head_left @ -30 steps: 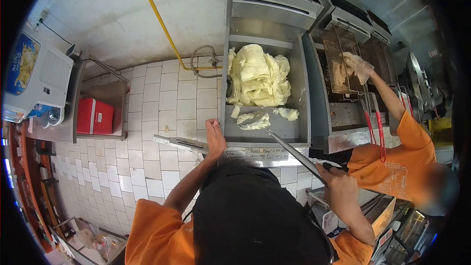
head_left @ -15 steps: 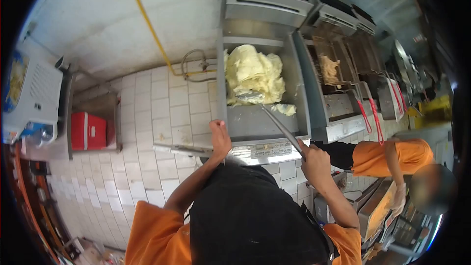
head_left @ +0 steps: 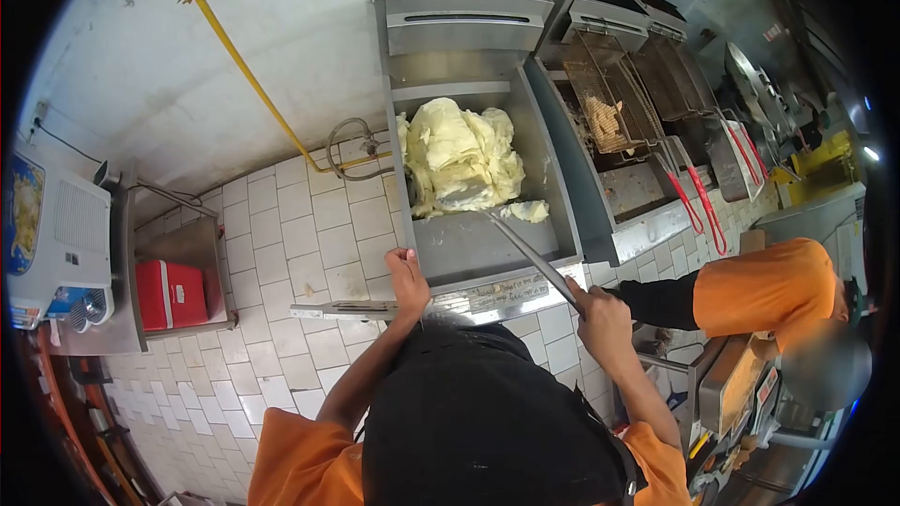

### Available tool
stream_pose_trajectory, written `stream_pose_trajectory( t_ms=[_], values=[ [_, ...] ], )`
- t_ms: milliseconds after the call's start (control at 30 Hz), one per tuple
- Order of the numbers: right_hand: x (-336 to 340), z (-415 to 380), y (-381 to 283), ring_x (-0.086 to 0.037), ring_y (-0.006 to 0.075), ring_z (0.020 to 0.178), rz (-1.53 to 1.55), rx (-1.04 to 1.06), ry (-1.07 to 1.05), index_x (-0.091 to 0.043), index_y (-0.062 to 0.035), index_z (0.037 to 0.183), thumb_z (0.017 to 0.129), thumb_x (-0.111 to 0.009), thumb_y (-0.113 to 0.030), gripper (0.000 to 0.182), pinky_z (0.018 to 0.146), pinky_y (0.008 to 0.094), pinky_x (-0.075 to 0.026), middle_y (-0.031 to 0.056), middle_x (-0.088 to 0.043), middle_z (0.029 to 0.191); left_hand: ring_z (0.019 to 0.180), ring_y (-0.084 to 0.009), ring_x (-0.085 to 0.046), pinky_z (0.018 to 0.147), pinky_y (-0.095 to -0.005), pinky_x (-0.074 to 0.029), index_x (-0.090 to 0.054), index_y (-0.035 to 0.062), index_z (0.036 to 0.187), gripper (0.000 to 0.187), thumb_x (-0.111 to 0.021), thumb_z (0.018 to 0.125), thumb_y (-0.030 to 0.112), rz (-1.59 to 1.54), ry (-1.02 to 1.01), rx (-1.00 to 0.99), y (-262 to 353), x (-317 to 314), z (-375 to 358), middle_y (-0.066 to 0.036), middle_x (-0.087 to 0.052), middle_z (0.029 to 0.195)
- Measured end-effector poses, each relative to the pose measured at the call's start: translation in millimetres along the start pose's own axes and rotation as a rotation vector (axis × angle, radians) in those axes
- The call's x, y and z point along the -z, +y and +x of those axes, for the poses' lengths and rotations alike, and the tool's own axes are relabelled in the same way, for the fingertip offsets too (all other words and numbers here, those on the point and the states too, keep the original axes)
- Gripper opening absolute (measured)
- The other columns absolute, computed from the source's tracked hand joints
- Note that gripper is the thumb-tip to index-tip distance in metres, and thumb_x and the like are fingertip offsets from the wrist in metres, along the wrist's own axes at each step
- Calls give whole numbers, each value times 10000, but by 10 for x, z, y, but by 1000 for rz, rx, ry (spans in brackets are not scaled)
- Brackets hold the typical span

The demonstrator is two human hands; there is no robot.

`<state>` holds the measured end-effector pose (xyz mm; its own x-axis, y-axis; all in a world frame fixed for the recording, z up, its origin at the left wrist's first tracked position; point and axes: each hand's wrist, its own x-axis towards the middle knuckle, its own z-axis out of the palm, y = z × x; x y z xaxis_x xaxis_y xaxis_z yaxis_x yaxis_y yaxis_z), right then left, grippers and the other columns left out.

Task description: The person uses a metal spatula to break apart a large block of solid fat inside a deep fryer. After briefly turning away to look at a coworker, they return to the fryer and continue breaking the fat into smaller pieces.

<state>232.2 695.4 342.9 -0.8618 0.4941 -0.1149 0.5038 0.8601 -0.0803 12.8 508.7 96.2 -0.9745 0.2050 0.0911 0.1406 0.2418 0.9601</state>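
Note:
My right hand (head_left: 605, 320) is wrapped round the handle of a long metal utensil (head_left: 532, 255), which slants up and left into a metal basin (head_left: 459, 245). The utensil's far end meets the lower edge of a big pale-yellow, creamy mass (head_left: 461, 155). A smaller lump (head_left: 527, 212) lies just right of its tip. Near the basin's front left corner is my left hand (head_left: 407, 279), fingers partly curled; whether it holds anything is unclear.
Fryer baskets (head_left: 614, 112) with red handles stand to the right. A co-worker in an orange shirt (head_left: 764, 292) is at the far right. On the left are a red box (head_left: 171, 294) on a metal stand, a yellow pipe (head_left: 253, 66) and a hose.
The view has shifted, so the basin appears further left. The utensil's end has moved lower against the mass. The co-worker's gloved hand no longer shows.

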Motion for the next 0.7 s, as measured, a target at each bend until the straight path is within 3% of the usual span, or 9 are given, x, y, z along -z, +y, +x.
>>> stream_pose_trajectory(
  t_ms=[67, 233, 333, 500, 700],
  values=[
    [-120, -51, 103, -630, 326, 655, 46, -29, 14, -662, -137, 1232, 674, -655, 30, 582, 597, 415, -497, 140, -621, 751, 837, -275, -481, 807, -380, -409, -417, -33, 1056, 283, -399, 1050, 250, -1, -3, 2, -3, 19, -24, -161, -468, 925],
    [-150, -262, 292, -560, 296, 555, 504, -205, -42, -665, -128, 1225, 665, -636, 37, 584, 590, 369, -473, 143, -542, 662, 826, -269, -475, 797, -373, -408, -427, -40, 1055, 296, -391, 1053, 254, 60, 17, 4, 60, 6, -20, -159, -480, 919],
    [-142, -372, 456, -591, 327, 598, 383, -196, 81, -657, -126, 1238, 654, -657, 36, 606, 591, 389, -479, 159, -566, 684, 823, -272, -474, 790, -370, -408, -428, -42, 1050, 292, -397, 1051, 249, 59, 1, -7, -6, 2, -21, -160, -484, 914],
    [-134, -585, 837, -538, 254, 535, 317, -315, 248, -650, -102, 1250, 632, -651, 77, 644, 562, 370, -465, 113, -507, 629, 838, -272, -470, 803, -380, -398, -429, -42, 1047, 302, -388, 1052, 257, 78, -16, 30, -60, -15, -23, -165, -476, 916],
    [-264, -670, 1238, -537, 245, 529, 247, -410, 296, -643, -118, 1266, 635, -669, 75, 661, 557, 358, -468, 111, -513, 639, 853, -268, -459, 830, -377, -394, -424, -36, 1049, 336, -360, 1058, 294, 109, -24, 12, -126, -6, -27, -161, -464, 926]
  ],
)
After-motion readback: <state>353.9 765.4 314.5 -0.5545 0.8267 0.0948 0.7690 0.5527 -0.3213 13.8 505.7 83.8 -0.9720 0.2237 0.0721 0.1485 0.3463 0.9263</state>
